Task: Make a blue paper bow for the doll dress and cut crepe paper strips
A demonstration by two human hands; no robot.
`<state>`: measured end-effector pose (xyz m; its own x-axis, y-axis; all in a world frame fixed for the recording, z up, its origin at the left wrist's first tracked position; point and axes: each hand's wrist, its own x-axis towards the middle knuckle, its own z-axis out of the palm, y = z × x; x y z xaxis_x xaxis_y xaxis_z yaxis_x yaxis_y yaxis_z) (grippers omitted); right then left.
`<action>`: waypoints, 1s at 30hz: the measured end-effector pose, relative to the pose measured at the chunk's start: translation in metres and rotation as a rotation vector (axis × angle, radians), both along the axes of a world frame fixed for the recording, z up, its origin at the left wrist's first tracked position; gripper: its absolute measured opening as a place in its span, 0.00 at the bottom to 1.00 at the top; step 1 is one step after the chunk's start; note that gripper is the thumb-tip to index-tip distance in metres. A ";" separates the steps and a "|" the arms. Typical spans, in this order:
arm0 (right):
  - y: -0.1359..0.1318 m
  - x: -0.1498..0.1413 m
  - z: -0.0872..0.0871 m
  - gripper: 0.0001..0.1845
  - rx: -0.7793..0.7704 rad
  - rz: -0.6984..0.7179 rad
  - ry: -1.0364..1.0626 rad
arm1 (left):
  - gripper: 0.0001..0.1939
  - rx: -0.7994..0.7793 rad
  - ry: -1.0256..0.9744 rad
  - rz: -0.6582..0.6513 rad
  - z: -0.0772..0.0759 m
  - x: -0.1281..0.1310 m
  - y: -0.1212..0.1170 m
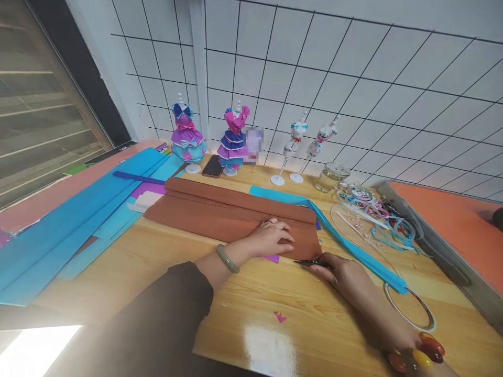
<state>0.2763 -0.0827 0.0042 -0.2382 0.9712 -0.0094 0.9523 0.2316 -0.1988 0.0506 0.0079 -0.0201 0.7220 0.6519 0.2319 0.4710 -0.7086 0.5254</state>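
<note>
A wide piece of brown crepe paper [212, 212], its far part folded or rolled over, lies across the wooden table. My left hand [271, 238] rests flat on its near right part, fingers stretched out and holding nothing. At the paper's near right corner, my right hand [338, 269] is closed around dark scissors [308, 262], the blades pointing left along the near edge. The handles are mostly hidden in the hand. A bit of purple paper [273, 258] pokes out beneath the brown sheet. Behind and to the right runs a long blue paper strip [353, 246].
Blue paper sheets [86, 201] are piled on the left. Along the wall stand two dressed mini mannequins [188, 136], two barer ones [296, 139], a phone [212, 166] and a glass jar [331, 177]. Tangled ribbons [365, 204] and a ring [411, 309] lie right.
</note>
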 end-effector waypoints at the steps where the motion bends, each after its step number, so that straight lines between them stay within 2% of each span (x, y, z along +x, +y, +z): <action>1: 0.001 -0.001 0.000 0.21 0.002 0.006 0.003 | 0.13 0.000 0.003 -0.001 0.000 0.000 0.000; 14: 0.008 -0.004 -0.007 0.20 0.043 0.044 -0.016 | 0.13 -0.004 0.009 -0.006 0.002 0.000 0.000; 24: 0.003 -0.003 -0.002 0.23 -0.038 0.018 -0.001 | 0.13 -0.016 0.011 -0.004 0.003 -0.001 0.000; 30: 0.004 -0.010 -0.003 0.23 -0.016 0.031 -0.012 | 0.13 -0.020 -0.008 -0.003 0.002 0.000 0.000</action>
